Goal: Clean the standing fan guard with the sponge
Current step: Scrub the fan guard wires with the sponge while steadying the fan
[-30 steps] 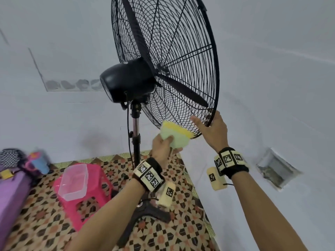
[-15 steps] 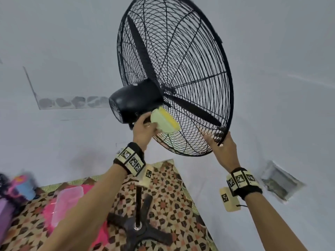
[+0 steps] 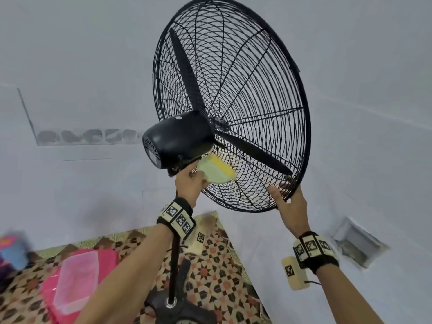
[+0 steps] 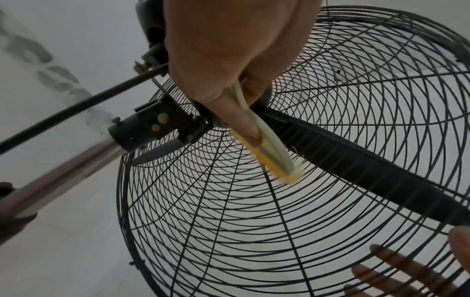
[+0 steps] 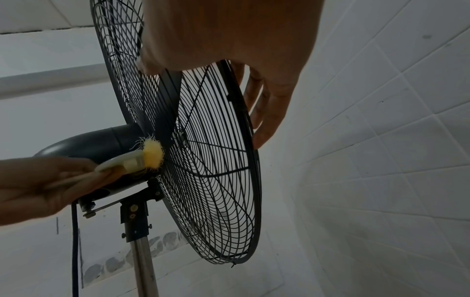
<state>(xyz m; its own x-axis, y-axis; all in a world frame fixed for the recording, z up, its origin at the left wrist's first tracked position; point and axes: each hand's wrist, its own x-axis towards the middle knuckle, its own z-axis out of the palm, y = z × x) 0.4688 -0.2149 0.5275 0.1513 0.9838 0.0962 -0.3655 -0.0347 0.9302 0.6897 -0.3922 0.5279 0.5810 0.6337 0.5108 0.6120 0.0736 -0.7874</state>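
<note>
- Currently the sponge (image 3: 216, 170) is gripped in the left hand (image 3: 189, 183), fingers curled round its pale back, yellow scrub face pressed to the rear of the guard (image 3: 233, 108) just below the motor (image 3: 177, 139).
- Guard's lower rim is steadied by the right hand (image 3: 289, 206); thumb is seen on the rear mesh, fingers (image 5: 267, 112) wrapped round the rim onto the front wires.
- Step in hand is judged as scrubbing the rear mesh near the hub; most of the guard is likely left to do.
- Next move calls for strokes carried outward along the wires, with the rim kept braced so the fan head is not swung.
- Scrub fibres are seen fraying; snagging on wire is a risk.
</note>
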